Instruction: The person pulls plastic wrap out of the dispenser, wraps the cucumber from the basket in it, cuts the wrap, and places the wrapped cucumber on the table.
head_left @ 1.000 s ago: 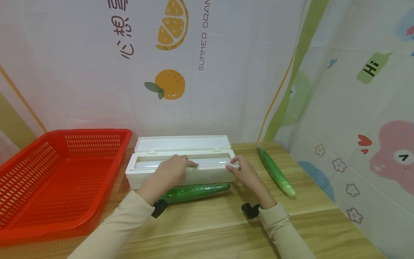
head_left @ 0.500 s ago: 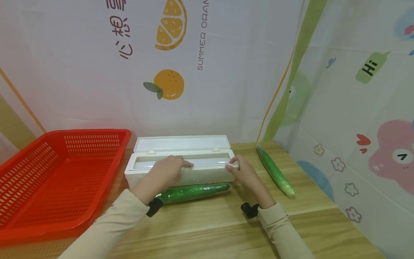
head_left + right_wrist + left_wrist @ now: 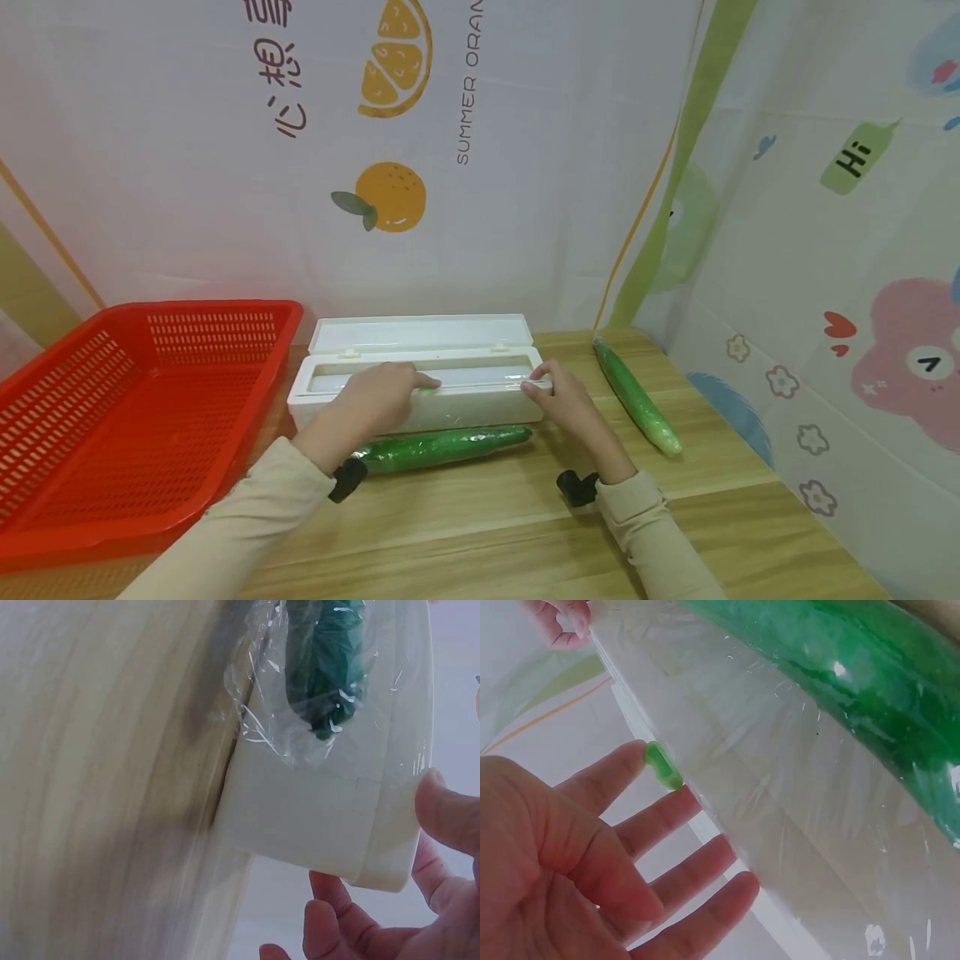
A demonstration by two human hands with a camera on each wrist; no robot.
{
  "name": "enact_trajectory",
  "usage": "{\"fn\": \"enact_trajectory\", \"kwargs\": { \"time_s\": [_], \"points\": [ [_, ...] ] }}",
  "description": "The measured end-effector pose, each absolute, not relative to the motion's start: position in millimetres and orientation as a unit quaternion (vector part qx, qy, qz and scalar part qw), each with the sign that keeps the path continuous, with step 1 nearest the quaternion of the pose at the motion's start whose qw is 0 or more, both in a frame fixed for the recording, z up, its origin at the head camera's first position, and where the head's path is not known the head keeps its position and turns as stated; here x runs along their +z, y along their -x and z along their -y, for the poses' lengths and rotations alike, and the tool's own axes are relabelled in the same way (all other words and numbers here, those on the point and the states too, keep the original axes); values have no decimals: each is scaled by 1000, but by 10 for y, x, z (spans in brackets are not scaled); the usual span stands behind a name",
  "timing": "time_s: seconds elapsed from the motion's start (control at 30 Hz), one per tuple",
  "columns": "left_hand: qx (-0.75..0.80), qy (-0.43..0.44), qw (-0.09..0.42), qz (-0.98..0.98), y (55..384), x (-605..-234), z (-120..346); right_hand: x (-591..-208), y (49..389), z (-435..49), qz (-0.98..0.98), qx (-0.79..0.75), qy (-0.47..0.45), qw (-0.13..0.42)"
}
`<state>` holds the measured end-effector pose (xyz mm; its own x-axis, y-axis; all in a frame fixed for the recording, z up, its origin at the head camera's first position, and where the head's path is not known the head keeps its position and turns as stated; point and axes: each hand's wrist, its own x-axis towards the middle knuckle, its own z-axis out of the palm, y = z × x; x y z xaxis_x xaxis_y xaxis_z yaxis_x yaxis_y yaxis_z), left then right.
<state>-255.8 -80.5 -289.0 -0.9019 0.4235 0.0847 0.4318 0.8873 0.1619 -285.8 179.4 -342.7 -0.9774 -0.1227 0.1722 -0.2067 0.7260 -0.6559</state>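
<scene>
A white cling film dispenser (image 3: 480,408) lies across the table with its lid (image 3: 420,332) raised and a roll of film inside. My left hand (image 3: 367,404) is over its front edge, fingers extended. In the left wrist view, one fingertip touches a small green slider cutter (image 3: 662,766) on that edge, and the thumb is free. My right hand (image 3: 564,402) grips the dispenser's right end, thumb on the top edge and other fingers around the end. Clear film from the dispenser drapes down its front to a cucumber (image 3: 442,448) lying just before it.
A large red plastic basket (image 3: 288,354) stands on the left. Toward the right, a second film-wrapped cucumber (image 3: 637,396) lies at an angle on the wooden table (image 3: 480,533). Printed cloth hangs behind and on the right side.
My left hand has slid leftward along the dispenser's front edge, and the green slider has come with it. The right hand keeps its grip at the right end.
</scene>
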Motion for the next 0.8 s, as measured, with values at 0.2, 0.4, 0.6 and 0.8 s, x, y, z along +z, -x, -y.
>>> {"fn": "enact_trajectory", "kwargs": {
  "time_s": [0.2, 0.4, 0.6, 0.8],
  "points": [
    [-91, 213, 10, 973, 2538, -2868, 856, -3428, 2856, -1792, 928, 360, -82, 53],
    [-81, 196, 6, 977, 2504, -2818, 1086, -3416, 2849, -1798, 928, 360, -79, 47],
    [-46, 174, -10, 984, 2488, -2743, 1391, -3417, 2857, -1810, 929, 356, -83, 49],
    [-31, 149, -49, 987, 2450, -2673, 1520, -3431, 2859, -1788, 929, 357, -83, 52]
  ]
}}
